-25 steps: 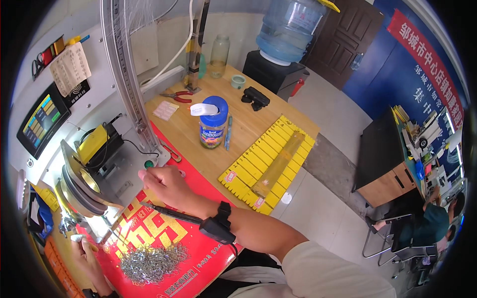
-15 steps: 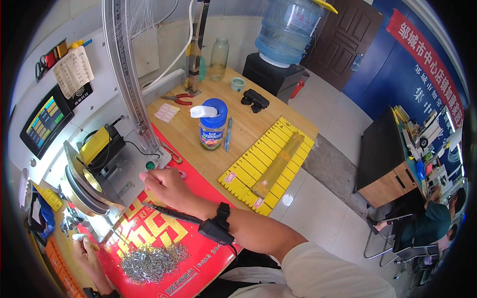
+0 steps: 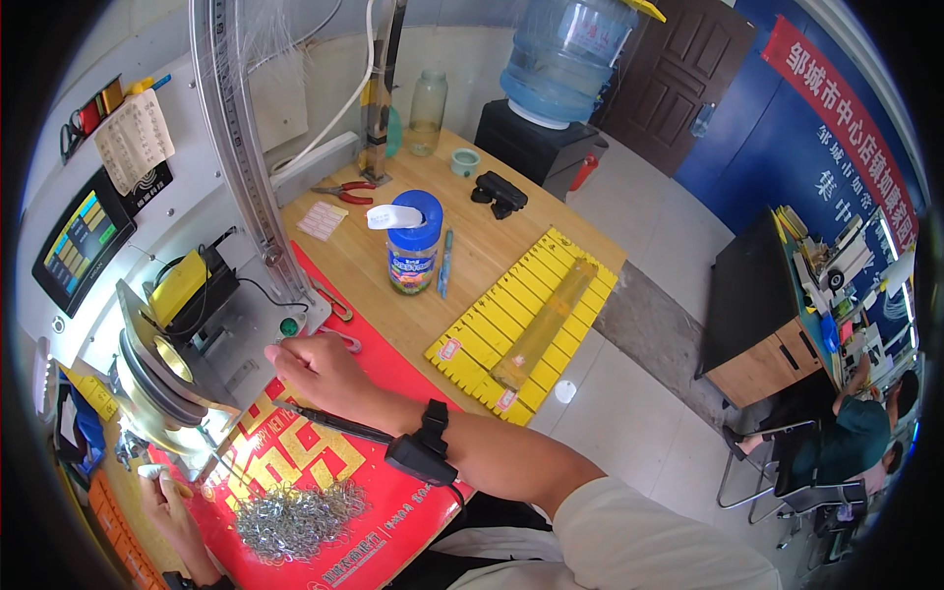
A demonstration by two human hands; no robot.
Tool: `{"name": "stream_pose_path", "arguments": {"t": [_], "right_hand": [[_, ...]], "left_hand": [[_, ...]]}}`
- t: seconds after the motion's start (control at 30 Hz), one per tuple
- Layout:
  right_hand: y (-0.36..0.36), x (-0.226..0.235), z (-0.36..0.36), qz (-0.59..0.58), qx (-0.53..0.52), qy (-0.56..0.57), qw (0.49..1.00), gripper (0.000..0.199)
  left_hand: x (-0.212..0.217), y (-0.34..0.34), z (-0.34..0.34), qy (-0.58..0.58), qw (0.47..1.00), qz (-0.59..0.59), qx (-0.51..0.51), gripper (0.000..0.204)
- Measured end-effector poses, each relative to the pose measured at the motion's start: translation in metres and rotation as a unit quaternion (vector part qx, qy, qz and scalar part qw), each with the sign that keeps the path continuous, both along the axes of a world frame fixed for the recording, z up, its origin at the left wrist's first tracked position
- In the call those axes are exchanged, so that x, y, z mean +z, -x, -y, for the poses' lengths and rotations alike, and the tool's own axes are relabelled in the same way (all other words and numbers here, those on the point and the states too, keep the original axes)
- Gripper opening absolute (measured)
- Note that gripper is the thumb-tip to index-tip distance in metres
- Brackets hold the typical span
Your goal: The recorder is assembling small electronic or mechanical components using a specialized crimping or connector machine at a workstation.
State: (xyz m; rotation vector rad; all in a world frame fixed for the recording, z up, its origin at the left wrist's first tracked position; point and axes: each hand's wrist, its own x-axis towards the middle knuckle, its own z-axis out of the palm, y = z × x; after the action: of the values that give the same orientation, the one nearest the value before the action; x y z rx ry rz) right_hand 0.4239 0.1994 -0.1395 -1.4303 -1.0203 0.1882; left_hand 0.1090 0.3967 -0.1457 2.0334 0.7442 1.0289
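My right hand [image 3: 313,366] hangs above the red mat [image 3: 413,501], beside the machine's grey base, with its fingers curled in. What it may hold is hidden. A black device [image 3: 421,460] is strapped to that wrist, and a thin dark pointed rod [image 3: 339,423] runs alongside the forearm. At the lower left, my left hand [image 3: 175,516] is closed next to the brightly lit underside of a round machine head [image 3: 162,379]. White covers wrap its fingertips; anything pinched there is too small to make out. Between the hands lies a heap of small silvery wire pieces [image 3: 295,521].
A white machine panel with a screen [image 3: 84,241] stands at left. On the wooden table are a blue-lidded jar [image 3: 413,256], a pen [image 3: 445,264], red pliers [image 3: 344,190] and a yellow ruled board [image 3: 472,344]. A seated person [image 3: 865,433] is at far right.
The whole view has shifted slightly, so things appear a little farther left. Both hands keep nearly the same place and shape.
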Motion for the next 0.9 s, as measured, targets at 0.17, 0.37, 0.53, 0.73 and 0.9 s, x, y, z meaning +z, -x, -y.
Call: {"name": "stream_pose_path", "arguments": {"t": [0.17,0.37,0.53,0.73,0.9], "right_hand": [[0.0,-0.004,0.0,-0.009,0.006,-0.013,1.0,0.04],[-0.002,-0.004,0.001,-0.008,-0.003,-0.005,1.0,0.042],[0.001,-0.001,-0.003,-0.026,0.009,-0.007,1.0,0.043],[0.012,0.0,-0.011,0.02,-0.014,-0.025,0.999,0.047],[0.008,0.001,0.01,-0.027,-0.017,0.01,0.999,0.043]], "left_hand": [[-0.002,0.0,0.001,0.007,1.0,0.006,-0.004,0.013],[-0.005,-0.005,0.002,0.004,1.0,0.004,-0.006,0.013],[-0.004,-0.003,-0.004,-0.005,1.0,-0.01,0.004,0.014],[0.01,0.012,-0.006,-0.132,0.988,-0.062,0.045,0.007],[0.019,-0.01,0.018,-0.095,0.992,-0.066,0.044,0.009]]}}
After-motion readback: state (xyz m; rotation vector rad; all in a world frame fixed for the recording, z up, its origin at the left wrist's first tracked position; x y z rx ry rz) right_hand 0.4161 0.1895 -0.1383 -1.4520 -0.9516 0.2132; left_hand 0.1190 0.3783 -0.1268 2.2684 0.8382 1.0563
